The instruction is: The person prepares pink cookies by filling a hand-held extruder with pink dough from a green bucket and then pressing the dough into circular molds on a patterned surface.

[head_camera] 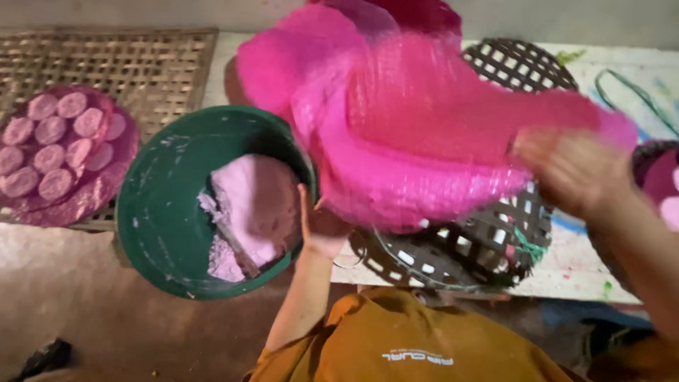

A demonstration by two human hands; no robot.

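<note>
Pink mesh sheet (396, 134) between both hands.

Pink mesh sheet (417, 127) blocks woven tray (460, 255) — green basin (170, 212) open from above, bare floor (85, 297) free.

Bare forearms and a mustard-orange garment

The garment (410, 346) is plain orange-brown cloth with small white lettering; both arms show no sleeves.
</note>
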